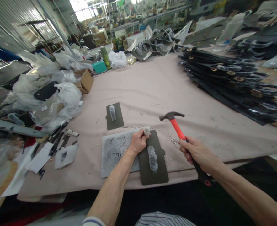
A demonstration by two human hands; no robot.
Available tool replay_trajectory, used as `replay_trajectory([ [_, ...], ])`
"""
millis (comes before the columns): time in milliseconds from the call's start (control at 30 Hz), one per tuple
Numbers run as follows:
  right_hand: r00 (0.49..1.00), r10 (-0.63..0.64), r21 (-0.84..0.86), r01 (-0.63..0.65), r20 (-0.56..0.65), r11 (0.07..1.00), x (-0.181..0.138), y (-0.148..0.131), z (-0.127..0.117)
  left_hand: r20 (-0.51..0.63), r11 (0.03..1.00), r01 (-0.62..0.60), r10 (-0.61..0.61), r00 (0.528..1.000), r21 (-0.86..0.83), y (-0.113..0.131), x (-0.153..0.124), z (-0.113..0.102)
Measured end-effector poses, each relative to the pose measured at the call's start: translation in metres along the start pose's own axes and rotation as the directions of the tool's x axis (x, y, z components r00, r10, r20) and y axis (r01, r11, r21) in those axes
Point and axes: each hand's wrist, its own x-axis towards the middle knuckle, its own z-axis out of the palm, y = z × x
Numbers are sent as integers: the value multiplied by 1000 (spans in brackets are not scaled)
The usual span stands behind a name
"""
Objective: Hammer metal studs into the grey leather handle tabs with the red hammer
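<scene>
Striped cloth shows at the bottom edge, and from there 2 bare forearms reach up to a pink table cover. Left hand is closed around a small pale cylindrical punch, holding it at the top edge of a dark card that bears a clear plastic packet and lies partly over a scuffed grey cutting pad. Right hand is wrapped tight around the black grip of a red-handled hammer, its head raised just right of the punch and clear of it. To strike well, I judge the punch should stand upright with its foot flat on the card, fingers low and off the top, and the blow should land square. A tilted punch could skid or nick the thumb. A second dark card lies beyond; 1 big stack of black cards sits well apart at the right.
</scene>
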Motion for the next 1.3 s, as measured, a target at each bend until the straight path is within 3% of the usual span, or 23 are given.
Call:
replay_trajectory([
  [33, 984, -158, -132, 147, -78, 980, -8, -7, 3, 0, 1000, -1, 1, 1000, -1, 0, -1, 0],
  [100, 859, -489, -440, 384, -153, 812, -22, -16, 7, -6, 1000, -4, 4, 1000, -1, -1, -2, 1],
  [167, 739, -672, -676, 465, -59, 572, -28, -20, 7, -12, 1000, -12, 12, 1000, -3, -2, -2, 1],
  [233, 731, -677, -803, 454, 87, 387, -30, -23, 6, -15, 1000, -12, 12, 1000, 0, -3, -3, 2],
  [300, 742, -645, -853, 446, 181, 273, -33, -32, 4, -9, 1000, -7, 7, 1000, 1, -4, -3, 1],
  [333, 716, -672, -857, 455, 190, 241, -36, -39, 4, -4, 1000, -5, 5, 1000, 2, -4, -2, 1],
  [400, 577, -807, -838, 498, 129, 222, -43, -54, 6, 2, 1000, -6, 6, 1000, 4, -5, -3, 1],
  [467, 376, -927, -809, 545, 1, 220, -47, -60, 11, 2, 1000, -8, 8, 1000, -1, -6, -3, 1],
  [500, 319, -948, -804, 558, -22, 207, -47, -59, 13, 0, 1000, -6, 6, 1000, -6, -6, -2, 0],
  [533, 312, -950, -807, 560, -1, 185, -46, -54, 14, -1, 1000, -4, 4, 1000, -14, -6, -2, 0],
  [567, 353, -933, -815, 558, 64, 156, -43, -49, 15, 0, 1000, -2, 2, 1000, -21, -6, -2, 1],
  [633, 504, -834, -828, 550, 223, 111, -38, -39, 13, 6, 999, 1, 0, 1000, -33, -6, -2, 1],
  [667, 565, -784, -834, 540, 258, 115, -36, -39, 11, 9, 999, -1, 2, 1000, -36, -6, -2, 1],
  [700, 587, -771, -836, 531, 245, 139, -36, -41, 10, 12, 999, -6, 6, 1000, -35, -6, -2, 1],
  [767, 541, -835, -820, 520, 101, 238, -39, -50, 9, 13, 999, -15, 15, 1000, -30, -6, -2, 0],
  [833, 421, -904, -789, 529, -75, 312, -41, -56, 10, 20, 1000, -14, 15, 1000, -28, -6, -2, 0],
  [867, 396, -914, -785, 537, -88, 308, -41, -55, 11, 22, 1000, -8, 9, 1000, -30, -6, -2, -1],
  [900, 417, -908, -793, 538, -46, 287, -41, -50, 12, 24, 999, -2, 3, 1000, -32, -5, -2, -1],
  [933, 480, -876, -806, 535, 43, 253, -39, -43, 11, 24, 999, 6, -5, 1000, -33, -5, -2, -1],
  [1000, 655, -727, -836, 504, 206, 217, -33, -26, 8, 27, 999, 13, -12, 1000, -32, -5, -2, -1],
  [1067, 786, -588, -860, 423, 192, 284, -25, -10, 1, 27, 1000, 10, -9, 1000, -30, -5, -2, -1],
  [1200, 900, -434, -817, 284, 47, 502, -2, 14, -12, 20, 998, 12, -10, 1000, -58, -7, -1, 0],
  [1300, 952, -307, -838, 161, -8, 521, 15, 31, -12, 20, 998, 20, -19, 1000, -60, -8, -1, 0],
])
